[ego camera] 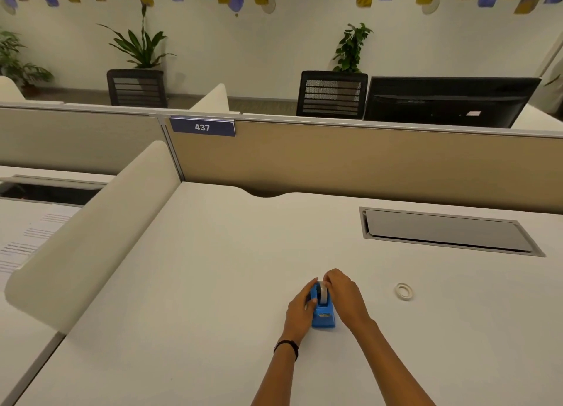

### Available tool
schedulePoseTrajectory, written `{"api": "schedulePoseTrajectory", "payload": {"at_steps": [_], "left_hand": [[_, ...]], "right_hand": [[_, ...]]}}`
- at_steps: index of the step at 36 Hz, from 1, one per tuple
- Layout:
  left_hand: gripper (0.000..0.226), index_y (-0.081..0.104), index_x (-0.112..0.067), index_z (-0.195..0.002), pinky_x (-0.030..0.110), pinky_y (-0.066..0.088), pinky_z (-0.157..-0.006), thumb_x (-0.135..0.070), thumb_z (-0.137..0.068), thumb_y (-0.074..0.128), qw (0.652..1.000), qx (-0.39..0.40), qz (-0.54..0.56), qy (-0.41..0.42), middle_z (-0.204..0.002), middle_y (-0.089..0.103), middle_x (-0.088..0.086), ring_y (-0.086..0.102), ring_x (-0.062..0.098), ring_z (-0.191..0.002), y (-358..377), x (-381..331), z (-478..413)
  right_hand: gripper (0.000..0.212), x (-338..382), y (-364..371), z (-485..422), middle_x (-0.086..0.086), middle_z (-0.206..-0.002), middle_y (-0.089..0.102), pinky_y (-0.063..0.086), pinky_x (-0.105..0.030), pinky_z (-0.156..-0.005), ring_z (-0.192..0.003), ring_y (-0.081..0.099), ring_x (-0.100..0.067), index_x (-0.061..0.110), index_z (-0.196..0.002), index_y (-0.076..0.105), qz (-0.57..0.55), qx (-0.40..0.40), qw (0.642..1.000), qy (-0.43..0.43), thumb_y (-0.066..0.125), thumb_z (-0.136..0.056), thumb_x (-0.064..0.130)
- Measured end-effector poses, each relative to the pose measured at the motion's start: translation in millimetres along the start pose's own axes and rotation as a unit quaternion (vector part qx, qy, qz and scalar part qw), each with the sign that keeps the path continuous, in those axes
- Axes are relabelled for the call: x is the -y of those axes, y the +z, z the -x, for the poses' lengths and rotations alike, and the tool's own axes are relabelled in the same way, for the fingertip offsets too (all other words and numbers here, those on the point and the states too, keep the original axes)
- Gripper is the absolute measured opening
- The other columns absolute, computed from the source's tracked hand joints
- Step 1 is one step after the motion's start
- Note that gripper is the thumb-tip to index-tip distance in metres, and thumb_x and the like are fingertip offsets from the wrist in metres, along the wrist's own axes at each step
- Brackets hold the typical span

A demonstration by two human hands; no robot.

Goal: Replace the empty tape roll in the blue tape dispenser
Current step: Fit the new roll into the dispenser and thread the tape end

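Note:
The blue tape dispenser (323, 315) stands on the white desk (213, 283), its cutter end toward me. A tape roll (322, 293) sits in its top. My left hand (300, 309) grips the dispenser's left side. On the right, the fingers of my right hand (344, 294) are closed on the roll at its top. A second, thin whitish roll (404, 291) lies flat on the desk to the right, apart from both hands.
A grey cable hatch (447, 232) is set into the desk at the back right. A curved white divider (91, 238) borders the left side and a tan partition (335, 159) the back. Papers (27, 238) lie on the neighbouring desk.

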State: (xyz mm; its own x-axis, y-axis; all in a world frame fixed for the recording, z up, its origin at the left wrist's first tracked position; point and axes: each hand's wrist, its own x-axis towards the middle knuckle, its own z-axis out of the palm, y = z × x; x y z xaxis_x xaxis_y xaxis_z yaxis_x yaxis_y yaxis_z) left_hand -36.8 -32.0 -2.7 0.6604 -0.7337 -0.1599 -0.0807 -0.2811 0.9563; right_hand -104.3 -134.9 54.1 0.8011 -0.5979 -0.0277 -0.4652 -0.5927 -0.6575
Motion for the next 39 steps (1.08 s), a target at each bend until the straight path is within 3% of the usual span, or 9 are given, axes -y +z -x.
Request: {"api": "schedulePoseTrajectory", "payload": {"at_steps": [6,9,11,17,21,25,31,34,39], "left_hand": [[0.044,0.038,-0.014,-0.139,0.012,0.043,-0.092,-0.011,-0.096,0.046,0.999,-0.027,0.013,-0.022,-0.135,0.053,0.004,0.052,0.006,-0.113,1.2,5.3,0.1],[0.044,0.036,-0.011,-0.140,0.016,0.040,-0.096,-0.012,-0.096,0.045,0.999,-0.027,-0.007,-0.016,-0.137,0.052,0.006,0.051,0.009,-0.115,1.9,1.8,-1.0],[0.044,0.036,-0.012,-0.140,0.013,0.039,-0.092,-0.012,-0.097,0.044,0.999,-0.029,-0.021,-0.012,-0.135,0.054,0.006,0.050,0.006,-0.110,1.8,1.5,-2.3],[0.044,0.035,-0.014,-0.141,0.002,0.041,-0.076,-0.012,-0.098,0.042,0.998,-0.024,-0.050,-0.011,-0.130,0.057,0.007,0.053,0.006,-0.104,1.4,4.8,-7.3],[0.044,0.033,-0.014,-0.141,0.012,0.042,-0.089,-0.015,-0.098,0.041,0.998,0.001,-0.058,-0.008,-0.133,0.056,0.006,0.056,0.013,-0.112,-0.9,1.7,-11.7],[0.044,0.034,-0.012,-0.141,0.015,0.039,-0.094,-0.015,-0.098,0.042,0.998,0.013,-0.064,-0.016,-0.137,0.053,0.007,0.054,0.018,-0.119,-1.9,-0.4,-15.6],[0.044,0.037,-0.011,-0.140,0.018,0.039,-0.097,-0.013,-0.097,0.044,0.998,0.017,-0.049,-0.024,-0.140,0.050,0.007,0.050,0.020,-0.124,-3.6,-2.6,-15.1],[0.043,0.037,-0.012,-0.140,0.020,0.039,-0.100,-0.012,-0.097,0.044,0.998,0.012,-0.045,-0.031,-0.141,0.049,0.007,0.049,0.020,-0.126,-3.0,-4.9,-13.6],[0.044,0.037,-0.011,-0.140,0.031,0.038,-0.109,-0.010,-0.097,0.044,0.998,0.000,-0.052,-0.032,-0.142,0.047,0.008,0.047,0.022,-0.129,-3.6,-10.2,-15.1]], "right_hand": [[0.015,0.7,0.6,4.1,-0.012,-0.081,0.052,0.041,-0.027,-0.065,-0.069,0.046,-0.017,0.013,-0.079,0.041,-0.026,0.002,1.000,0.013,0.044,-0.093,0.011],[0.014,0.5,2.5,4.9,-0.008,-0.079,0.051,0.038,-0.017,-0.059,-0.064,0.045,-0.015,0.012,-0.080,0.042,-0.053,0.003,0.998,0.033,0.042,-0.094,0.012],[0.014,0.5,3.5,4.9,-0.007,-0.079,0.051,0.037,-0.014,-0.053,-0.062,0.044,-0.013,0.012,-0.081,0.042,-0.059,0.004,0.997,0.042,0.042,-0.095,0.012],[0.014,0.0,4.4,5.4,-0.003,-0.077,0.047,0.036,-0.019,-0.058,-0.064,0.043,-0.015,0.012,-0.080,0.042,-0.048,0.002,0.998,0.027,0.042,-0.094,0.009],[0.015,-0.9,5.6,6.1,-0.004,-0.075,0.052,0.040,-0.012,-0.056,-0.065,0.047,-0.016,0.011,-0.081,0.044,-0.075,-0.023,0.996,0.048,0.041,-0.095,0.011],[0.013,-0.9,5.3,7.1,-0.018,-0.087,0.059,0.047,-0.031,-0.066,-0.068,0.049,-0.018,0.012,-0.080,0.043,-0.019,-0.031,0.999,0.017,0.045,-0.093,0.010],[0.013,1.5,7.7,5.7,-0.008,-0.077,0.054,0.038,-0.015,-0.054,-0.059,0.048,-0.014,0.008,-0.085,0.043,-0.070,-0.024,0.995,0.073,0.041,-0.096,0.016],[0.017,5.0,7.2,7.3,-0.009,-0.073,0.051,0.037,-0.019,-0.053,-0.055,0.044,-0.013,0.010,-0.081,0.038,-0.141,-0.021,0.983,0.118,0.035,-0.096,0.018],[0.019,9.1,6.3,11.0,-0.003,-0.065,0.046,0.035,-0.022,-0.054,-0.055,0.039,-0.012,0.013,-0.077,0.035,-0.176,-0.017,0.977,0.121,0.033,-0.095,0.018]]}}
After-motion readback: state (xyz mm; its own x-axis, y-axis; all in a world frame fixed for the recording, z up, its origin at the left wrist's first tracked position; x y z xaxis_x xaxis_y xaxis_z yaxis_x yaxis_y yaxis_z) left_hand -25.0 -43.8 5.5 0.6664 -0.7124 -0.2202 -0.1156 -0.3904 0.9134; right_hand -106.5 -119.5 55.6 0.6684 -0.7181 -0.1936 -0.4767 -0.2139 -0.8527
